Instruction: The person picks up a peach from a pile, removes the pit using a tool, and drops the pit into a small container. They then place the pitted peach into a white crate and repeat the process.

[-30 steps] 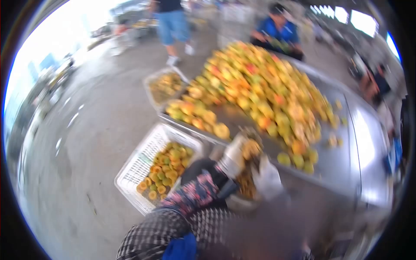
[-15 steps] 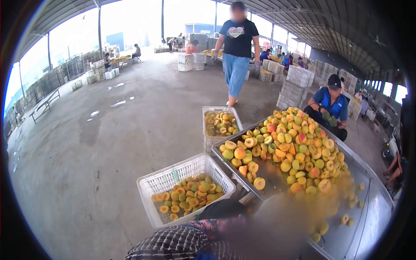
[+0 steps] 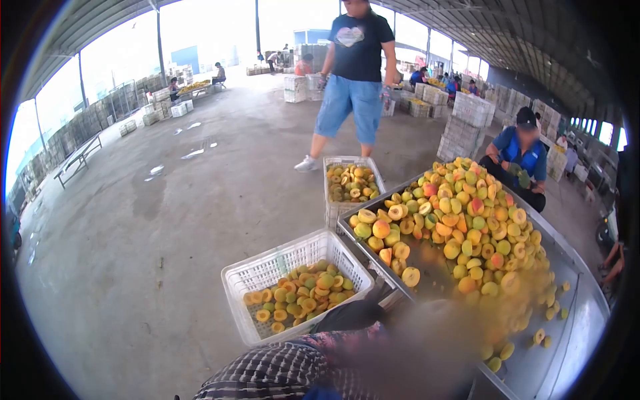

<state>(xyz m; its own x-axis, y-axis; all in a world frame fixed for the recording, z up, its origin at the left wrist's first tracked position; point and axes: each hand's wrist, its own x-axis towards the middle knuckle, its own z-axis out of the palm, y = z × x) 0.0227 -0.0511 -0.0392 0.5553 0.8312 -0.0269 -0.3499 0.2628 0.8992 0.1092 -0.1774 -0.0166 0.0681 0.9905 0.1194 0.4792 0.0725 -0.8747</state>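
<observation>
A brownish blur covers the lower right of the head view, and my left hand and my right hand cannot be made out in it. A checkered sleeve or garment [image 3: 263, 373] shows at the bottom edge. The blur overlaps the near edge of a metal table [image 3: 567, 340]. Heaped on that table are yellow-green peaches [image 3: 477, 233], many of them halved with the cut flesh showing. Left of the table, a white plastic crate [image 3: 233, 283] holds peach halves [image 3: 307, 293]. Whether either hand touches a peach is hidden.
A second white crate [image 3: 335, 217] with peach halves stands at the table's far left corner. Beyond it is a person in blue shorts [image 3: 353, 107]. Someone in a blue vest [image 3: 523, 157] crouches by the table's far side. Stacked crates [image 3: 463, 127] rise behind.
The person in blue shorts has come nearer and now stands behind the far crate. The whole view has shifted slightly, so the table and crates sit a little further right.
</observation>
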